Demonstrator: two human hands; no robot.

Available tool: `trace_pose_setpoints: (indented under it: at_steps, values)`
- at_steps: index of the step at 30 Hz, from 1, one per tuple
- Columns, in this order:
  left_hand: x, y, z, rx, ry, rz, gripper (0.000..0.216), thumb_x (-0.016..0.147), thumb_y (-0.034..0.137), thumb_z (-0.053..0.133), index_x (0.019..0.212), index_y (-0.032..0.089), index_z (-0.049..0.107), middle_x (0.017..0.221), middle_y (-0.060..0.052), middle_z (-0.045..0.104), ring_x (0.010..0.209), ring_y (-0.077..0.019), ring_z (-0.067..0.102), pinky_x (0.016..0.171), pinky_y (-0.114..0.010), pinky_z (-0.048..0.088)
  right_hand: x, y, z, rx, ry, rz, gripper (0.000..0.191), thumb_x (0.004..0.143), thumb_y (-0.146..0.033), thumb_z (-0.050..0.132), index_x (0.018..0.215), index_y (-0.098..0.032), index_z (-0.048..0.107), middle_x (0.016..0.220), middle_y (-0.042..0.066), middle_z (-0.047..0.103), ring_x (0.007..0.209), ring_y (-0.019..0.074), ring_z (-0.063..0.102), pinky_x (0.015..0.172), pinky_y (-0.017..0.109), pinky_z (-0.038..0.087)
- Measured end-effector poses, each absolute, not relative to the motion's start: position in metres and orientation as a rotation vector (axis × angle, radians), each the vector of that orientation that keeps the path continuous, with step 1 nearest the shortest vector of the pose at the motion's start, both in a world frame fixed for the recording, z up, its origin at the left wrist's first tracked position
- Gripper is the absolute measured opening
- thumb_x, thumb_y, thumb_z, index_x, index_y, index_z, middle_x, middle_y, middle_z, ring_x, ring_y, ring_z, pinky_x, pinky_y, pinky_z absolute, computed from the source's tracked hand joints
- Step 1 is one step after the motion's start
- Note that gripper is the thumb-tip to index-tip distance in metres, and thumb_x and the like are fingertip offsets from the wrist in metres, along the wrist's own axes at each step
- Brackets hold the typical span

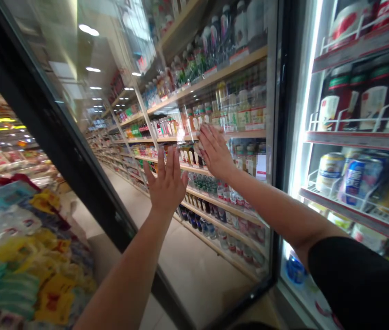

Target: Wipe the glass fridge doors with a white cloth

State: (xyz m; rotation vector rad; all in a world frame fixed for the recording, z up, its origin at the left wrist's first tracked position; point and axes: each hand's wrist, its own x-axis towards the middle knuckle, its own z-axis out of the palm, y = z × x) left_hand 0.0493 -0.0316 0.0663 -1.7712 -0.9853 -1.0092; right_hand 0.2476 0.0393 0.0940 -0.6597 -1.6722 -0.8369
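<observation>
plainly, both hands are spread flat on the black-framed glass cooler door (pixel 112 91), which stands open and angled away from the lit cooler on the right. the left hand (pixel 167 181) is lower and nearer the middle of the pane, fingers straight and slightly apart, palm turned to the glass. the right hand (pixel 215 151) sits just above and to the right of it, also flat with its fingers fanned upward. neither hand is closed around anything; both look pressed against the glass (exact contact of the palms cannot be told from this angle). the right arm wears a short black sleeve (pixel 359 284), and the left forearm is bare.

through the pane show long wooden store shelves (pixel 229 68) lined with bottles, receding down a pale tiled aisle floor (pixel 187 266), and ceiling lights reflect in the upper glass. inside the cooler, white wire racks (pixel 321 123) hold rows of drinks: dark bottles with red and white labels (pixel 335 101) on the upper tier, and a blue and silver can (pixel 356 178) among other cans on the tier below. at the lower left, outside the door, lies a heap of yellow and teal snack packets (pixel 25 256).
</observation>
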Motion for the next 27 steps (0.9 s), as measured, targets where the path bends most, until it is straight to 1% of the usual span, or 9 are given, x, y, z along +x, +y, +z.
trace_pose_setpoints:
  at_steps: [5,7,11,13,17,20,22,25,27]
  values:
    - [0.049,-0.032,0.066,-1.768,-0.978,-1.019,0.071,0.099,0.035,0.043,0.160,0.018,0.011,0.162,-0.015,0.025,0.154,-0.0324,0.013,0.122,-0.067,-0.008,0.246,0.047,0.133,-0.716,-1.487,-0.718,0.071,0.103,-0.026,0.031,0.161,-0.020,-0.009,0.169,0.010,0.007,0.157,0.0315,0.009,0.125,0.059,0.020]
    - [0.049,-0.033,0.066,-1.771,-0.980,-1.019,0.071,0.099,0.034,0.044,0.160,0.019,0.012,0.162,-0.015,0.025,0.154,-0.0320,0.013,0.122,-0.067,-0.008,0.243,0.044,0.124,-0.685,-1.525,-0.726,0.072,0.102,-0.025,0.033,0.161,-0.020,-0.007,0.169,0.010,0.010,0.157,0.0304,0.011,0.126,0.058,0.020]
    - [0.049,-0.033,0.066,-1.775,-0.990,-1.022,0.072,0.099,0.034,0.045,0.160,0.019,0.011,0.162,-0.015,0.025,0.154,-0.0318,0.013,0.123,-0.066,-0.007,0.249,0.038,0.105,-0.609,-1.789,-0.876,0.068,0.099,-0.021,0.035,0.162,-0.020,0.009,0.164,0.007,0.029,0.156,0.0227,0.019,0.128,0.049,0.022]
    - [0.049,-0.033,0.066,-1.779,-0.996,-1.026,0.072,0.099,0.034,0.045,0.160,0.019,0.010,0.162,-0.015,0.025,0.154,-0.0320,0.013,0.123,-0.066,-0.007,0.259,0.041,0.113,-0.616,-1.812,-0.907,0.065,0.099,-0.021,0.034,0.161,-0.022,0.014,0.163,0.005,0.033,0.155,0.0224,0.021,0.128,0.051,0.019]
    - [0.050,-0.033,0.066,-1.790,-1.007,-1.046,0.072,0.099,0.035,0.045,0.160,0.021,0.010,0.162,-0.014,0.026,0.154,-0.0317,0.013,0.123,-0.065,-0.008,0.270,0.047,0.125,-0.747,-1.609,-0.812,0.059,0.104,-0.029,0.028,0.160,-0.021,0.012,0.164,0.008,0.029,0.156,0.0263,0.017,0.125,0.060,0.017]
    - [0.050,-0.034,0.066,-1.783,-0.996,-1.042,0.072,0.099,0.034,0.045,0.160,0.020,0.010,0.162,-0.014,0.025,0.154,-0.0316,0.013,0.123,-0.064,-0.008,0.265,0.039,0.104,-0.759,-1.692,-0.833,0.066,0.104,-0.046,0.032,0.160,-0.019,0.012,0.165,0.011,0.026,0.156,0.0280,0.015,0.126,0.058,0.018]
    - [0.050,-0.035,0.066,-1.771,-1.004,-1.025,0.072,0.099,0.033,0.045,0.160,0.020,0.010,0.162,-0.014,0.025,0.154,-0.0309,0.013,0.124,-0.063,-0.009,0.263,0.034,0.088,-0.709,-1.847,-0.918,0.070,0.102,-0.054,0.037,0.160,-0.021,0.016,0.165,0.010,0.028,0.156,0.0272,0.017,0.128,0.054,0.014]
    - [0.050,-0.035,0.067,-1.761,-1.029,-1.005,0.073,0.099,0.034,0.046,0.160,0.019,0.010,0.163,-0.013,0.025,0.154,-0.0298,0.012,0.124,-0.061,-0.009,0.272,0.034,0.089,-0.670,-1.934,-0.980,0.062,0.103,-0.051,0.033,0.159,-0.026,0.020,0.164,0.005,0.032,0.155,0.0244,0.021,0.129,0.053,0.007]
    - [0.050,-0.034,0.067,-1.760,-1.040,-1.005,0.073,0.099,0.035,0.046,0.160,0.019,0.010,0.162,-0.014,0.025,0.154,-0.0299,0.012,0.124,-0.061,-0.010,0.280,0.039,0.100,-0.686,-1.863,-0.923,0.060,0.105,-0.049,0.027,0.160,-0.026,0.018,0.165,0.005,0.029,0.155,0.0241,0.020,0.128,0.054,0.007]
